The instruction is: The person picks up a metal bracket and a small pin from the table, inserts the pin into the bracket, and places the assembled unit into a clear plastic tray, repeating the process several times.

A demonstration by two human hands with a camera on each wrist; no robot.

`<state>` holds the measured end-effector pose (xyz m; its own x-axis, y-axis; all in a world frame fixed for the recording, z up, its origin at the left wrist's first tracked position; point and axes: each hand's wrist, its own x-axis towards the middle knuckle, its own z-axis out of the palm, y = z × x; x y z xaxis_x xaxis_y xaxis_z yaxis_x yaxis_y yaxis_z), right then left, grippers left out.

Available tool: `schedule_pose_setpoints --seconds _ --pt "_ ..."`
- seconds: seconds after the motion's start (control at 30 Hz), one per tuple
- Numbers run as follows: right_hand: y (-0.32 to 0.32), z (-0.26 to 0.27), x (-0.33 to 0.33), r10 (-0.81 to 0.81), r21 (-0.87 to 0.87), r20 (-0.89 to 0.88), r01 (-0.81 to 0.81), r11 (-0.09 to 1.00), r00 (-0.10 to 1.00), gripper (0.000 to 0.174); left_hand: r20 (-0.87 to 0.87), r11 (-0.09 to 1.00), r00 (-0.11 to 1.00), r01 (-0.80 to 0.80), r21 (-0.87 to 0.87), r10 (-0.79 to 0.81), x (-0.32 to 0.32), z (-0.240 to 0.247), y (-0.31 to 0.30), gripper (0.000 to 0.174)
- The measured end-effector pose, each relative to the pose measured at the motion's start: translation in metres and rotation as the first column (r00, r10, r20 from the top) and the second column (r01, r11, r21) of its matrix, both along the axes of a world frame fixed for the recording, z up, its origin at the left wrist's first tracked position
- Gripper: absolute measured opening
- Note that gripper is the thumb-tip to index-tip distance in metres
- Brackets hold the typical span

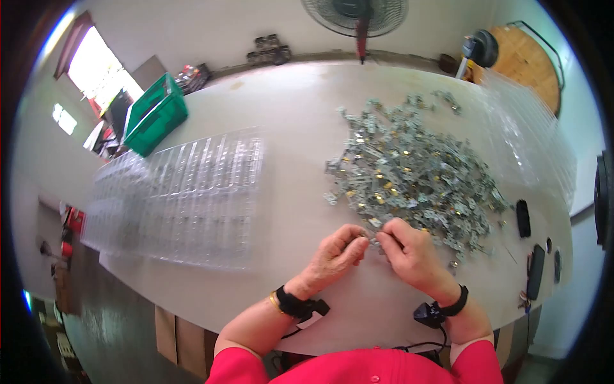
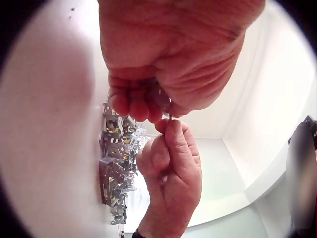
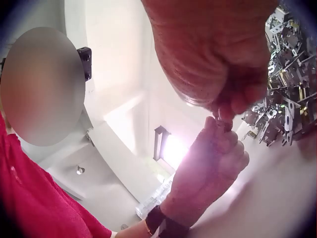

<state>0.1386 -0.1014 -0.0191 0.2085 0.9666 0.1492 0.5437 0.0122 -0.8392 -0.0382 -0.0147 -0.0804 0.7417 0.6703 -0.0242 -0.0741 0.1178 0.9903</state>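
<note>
My left hand (image 1: 332, 256) and right hand (image 1: 412, 253) meet just in front of a heap of small metal parts (image 1: 416, 173). Between the curled fingers of the left hand sits a small metal part (image 2: 161, 98), mostly hidden by those fingers. The thumb and index finger of my right hand (image 2: 173, 153) pinch at its thin end, fingertips right against the left hand's. In the right wrist view the heap (image 3: 287, 84) lies beside the hands, a tangle of grey brackets with brass-coloured bits.
Clear plastic compartment trays (image 1: 211, 211) lie on the table (image 1: 297, 160) to the left, with a green crate (image 1: 167, 125) behind them. More clear trays (image 1: 524, 134) stand at the far right. A black case (image 1: 536, 272) lies near the right edge; a fan (image 1: 355, 13) stands beyond.
</note>
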Motion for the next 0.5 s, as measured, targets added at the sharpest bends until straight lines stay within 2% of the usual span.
schedule_pose_setpoints --seconds 0.03,0.1,0.17,0.23,0.3,0.37,0.4,0.43,0.47,0.5 --pt "0.000 0.004 -0.001 0.034 0.011 -0.009 -0.034 0.999 0.999 0.010 0.000 1.000 1.000 0.010 -0.001 -0.010 0.001 0.000 -0.001 0.023" --pt "-0.002 0.009 -0.001 0.129 -0.105 0.010 -0.127 0.986 0.992 0.010 -0.007 0.999 0.999 -0.038 0.006 0.038 0.001 -0.001 -0.002 0.024" --pt "-0.002 0.004 0.000 0.151 -0.083 0.004 -0.150 0.985 0.988 0.009 -0.011 1.000 1.000 0.028 -0.009 -0.028 0.001 -0.002 0.000 0.025" --pt "-0.002 0.008 0.000 0.089 -0.151 -0.044 -0.094 0.984 0.995 0.010 0.016 1.000 1.000 0.003 -0.015 -0.003 0.001 0.000 0.001 0.027" --pt "-0.002 0.005 0.000 0.105 -0.153 -0.063 -0.113 0.982 0.992 0.010 0.062 0.998 0.998 0.013 -0.063 -0.009 0.001 0.000 0.004 0.029" --pt "-0.002 0.003 0.003 0.011 -0.165 -0.154 -0.037 0.986 0.988 0.010 0.042 0.999 0.999 -0.024 -0.032 0.025 -0.002 0.003 0.007 0.029" --pt "-0.002 0.004 0.009 0.026 -0.163 -0.190 -0.058 0.985 0.981 0.009 0.072 0.998 0.997 0.003 -0.063 0.002 -0.002 0.002 0.009 0.029" --pt "0.000 0.001 0.010 0.038 -0.159 -0.187 -0.069 0.985 0.982 0.009 0.102 0.995 0.995 0.031 -0.093 -0.022 -0.002 0.001 0.011 0.029" --pt "0.002 -0.004 0.009 0.011 -0.060 -0.276 -0.028 0.998 0.961 0.009 0.103 0.996 0.995 0.021 -0.090 -0.012 -0.002 0.001 0.011 0.029" --pt "0.003 -0.007 0.009 -0.007 0.035 -0.365 0.022 0.999 0.931 0.009 0.158 0.981 0.984 0.108 -0.159 -0.082 -0.002 0.002 0.011 0.030"
